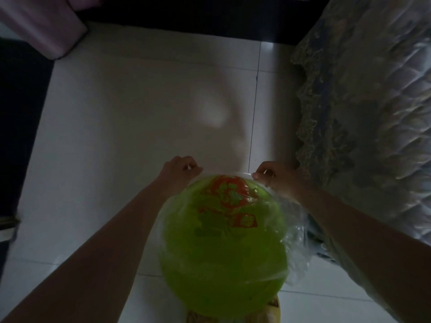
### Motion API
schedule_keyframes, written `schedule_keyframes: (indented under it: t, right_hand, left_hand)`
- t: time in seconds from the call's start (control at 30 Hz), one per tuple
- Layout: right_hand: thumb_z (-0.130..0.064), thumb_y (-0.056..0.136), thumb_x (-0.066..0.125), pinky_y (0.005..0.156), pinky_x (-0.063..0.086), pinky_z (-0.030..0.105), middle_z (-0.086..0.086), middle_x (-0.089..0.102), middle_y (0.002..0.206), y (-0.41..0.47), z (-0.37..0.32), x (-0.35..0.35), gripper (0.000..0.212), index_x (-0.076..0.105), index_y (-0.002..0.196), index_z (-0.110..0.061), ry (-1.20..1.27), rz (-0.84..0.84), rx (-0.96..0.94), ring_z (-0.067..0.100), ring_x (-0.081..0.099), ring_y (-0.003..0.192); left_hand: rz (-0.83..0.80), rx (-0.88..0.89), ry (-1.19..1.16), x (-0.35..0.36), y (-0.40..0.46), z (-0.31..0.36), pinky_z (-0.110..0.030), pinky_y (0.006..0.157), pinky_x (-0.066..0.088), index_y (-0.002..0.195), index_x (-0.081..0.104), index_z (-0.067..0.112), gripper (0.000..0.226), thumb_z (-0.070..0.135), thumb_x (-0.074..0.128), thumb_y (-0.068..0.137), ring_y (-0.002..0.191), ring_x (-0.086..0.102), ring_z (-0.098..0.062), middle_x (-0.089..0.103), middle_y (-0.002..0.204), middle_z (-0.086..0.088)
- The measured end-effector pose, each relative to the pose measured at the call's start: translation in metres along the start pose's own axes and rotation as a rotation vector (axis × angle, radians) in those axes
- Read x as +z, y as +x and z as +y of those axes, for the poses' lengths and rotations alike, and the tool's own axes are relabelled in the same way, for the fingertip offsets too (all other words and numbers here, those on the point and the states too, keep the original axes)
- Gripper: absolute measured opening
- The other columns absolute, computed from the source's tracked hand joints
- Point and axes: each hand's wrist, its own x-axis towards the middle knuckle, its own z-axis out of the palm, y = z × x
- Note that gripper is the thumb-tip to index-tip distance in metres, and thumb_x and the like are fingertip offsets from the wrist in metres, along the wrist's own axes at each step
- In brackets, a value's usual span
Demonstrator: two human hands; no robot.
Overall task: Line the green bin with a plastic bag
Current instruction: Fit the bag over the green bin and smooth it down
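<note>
A round green bin (221, 259) stands on the floor at the bottom centre, seen from above. A clear plastic bag (296, 231) with a red and orange print is stretched across its opening and hangs crumpled down the right side. My left hand (180, 167) pinches the bag's edge at the bin's far left rim. At the far right rim my right hand (275, 174) grips the same edge. Both hands hold the plastic taut between them.
Pale floor tiles (140, 113) stretch ahead. A bed with a quilted cover and lace trim (363, 113) fills the right side, close to the bin. A pink cloth-covered object (39, 22) sits at the top left, dark furniture along the left and far edges.
</note>
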Motion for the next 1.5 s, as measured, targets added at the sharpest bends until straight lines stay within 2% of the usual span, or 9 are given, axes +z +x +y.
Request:
schedule_keyframes:
  t: [0.13, 0.23, 0.3, 0.4, 0.53, 0.7, 0.87, 1.2, 1.5]
  right_hand:
    - [-0.022, 0.083, 0.068, 0.055, 0.045, 0.021, 0.006, 0.066, 0.073, 0.009, 0.016, 0.009, 0.023, 0.064, 0.060, -0.023, 0.026, -0.126, 0.168, 0.019, 0.060, 0.067]
    - [-0.032, 0.090, 0.058, 0.082, 0.051, 0.029, 0.017, 0.067, 0.113, 0.005, 0.025, 0.013, 0.031, 0.067, 0.101, -0.004, 0.077, -0.173, 0.326, 0.028, 0.063, 0.099]
    - [-0.041, 0.092, 0.051, 0.074, 0.055, 0.022, 0.009, 0.073, 0.097, -0.005, 0.025, 0.008, 0.042, 0.062, 0.106, -0.003, 0.356, -0.088, 0.410, 0.014, 0.069, 0.086]
    - [-0.022, 0.093, 0.052, 0.038, 0.038, 0.008, -0.006, 0.054, 0.049, -0.028, 0.004, -0.013, 0.025, 0.055, 0.068, -0.018, 0.626, 0.274, 0.318, -0.001, 0.050, 0.040]
    - [-0.021, 0.085, 0.056, 0.059, 0.041, 0.003, -0.009, 0.059, 0.071, -0.098, -0.033, -0.028, 0.008, 0.061, 0.092, -0.021, 0.136, 0.564, -0.265, 0.000, 0.053, 0.061]
    - [-0.020, 0.053, 0.085, 0.072, 0.054, 0.026, -0.004, 0.072, 0.072, -0.187, -0.025, 0.028, 0.028, 0.071, 0.077, -0.023, -0.626, 0.212, -0.666, 0.015, 0.067, 0.071]
    - [-0.036, 0.041, 0.085, 0.082, 0.057, 0.031, -0.012, 0.072, 0.065, -0.200, 0.005, 0.061, 0.036, 0.072, 0.073, -0.028, -0.930, 0.029, -0.544, 0.009, 0.068, 0.067]
    - [-0.002, 0.033, 0.079, 0.046, 0.042, 0.023, -0.001, 0.058, 0.053, -0.224, 0.021, 0.077, 0.038, 0.062, 0.064, -0.017, -0.816, 0.140, -0.569, 0.018, 0.056, 0.050]
    - [-0.016, 0.032, 0.088, 0.052, 0.052, 0.020, -0.005, 0.060, 0.050, -0.248, 0.044, 0.115, 0.035, 0.060, 0.054, -0.020, -0.812, 0.008, -0.542, 0.014, 0.059, 0.047]
  left_hand:
    - [-0.189, -0.221, -0.135, 0.004, 0.002, -0.008, -0.023, 0.052, 0.031, 0.062, 0.052, 0.016, 0.031, 0.030, 0.060, 0.088, 0.054, 0.041, -0.017, 0.044, 0.060, -0.003]
    - [-0.255, -0.277, -0.267, 0.003, -0.012, -0.017, -0.029, 0.074, 0.035, 0.073, 0.058, 0.008, 0.034, 0.035, 0.052, 0.092, 0.077, 0.048, -0.022, 0.051, 0.076, -0.011]
    - [-0.224, -0.343, -0.397, 0.000, -0.027, -0.018, -0.029, 0.080, 0.035, 0.105, 0.063, 0.010, 0.036, 0.037, 0.043, 0.095, 0.095, 0.049, -0.020, 0.056, 0.101, -0.009]
    - [0.022, -0.367, -0.557, -0.012, -0.052, -0.019, -0.028, 0.088, 0.032, 0.126, 0.054, 0.011, 0.037, 0.029, 0.044, 0.096, 0.111, 0.048, -0.021, 0.056, 0.120, -0.008]
    - [0.539, 0.099, -0.117, -0.026, -0.116, -0.015, -0.025, 0.084, 0.038, 0.106, 0.062, 0.011, 0.022, 0.021, 0.062, 0.086, 0.095, 0.056, -0.020, 0.063, 0.104, -0.008]
    - [0.119, 0.550, 0.505, 0.027, -0.206, -0.006, -0.033, 0.082, 0.048, 0.094, 0.069, 0.024, 0.040, 0.047, 0.073, 0.062, 0.084, 0.067, -0.023, 0.071, 0.092, -0.001]
    - [-0.062, 0.512, 0.756, 0.057, -0.218, -0.014, -0.041, 0.081, 0.059, 0.082, 0.075, 0.024, 0.053, 0.033, 0.090, 0.032, 0.076, 0.072, -0.016, 0.075, 0.078, 0.006]
    - [0.039, 0.466, 0.650, 0.055, -0.231, -0.021, -0.022, 0.035, 0.043, 0.069, 0.068, 0.019, 0.028, 0.011, 0.085, 0.048, 0.043, 0.058, -0.015, 0.065, 0.062, 0.002]
    - [-0.051, 0.567, 0.672, 0.084, -0.257, -0.058, -0.026, 0.075, 0.059, 0.062, 0.073, 0.025, 0.028, 0.019, 0.089, 0.040, 0.057, 0.067, -0.008, 0.070, 0.057, 0.010]
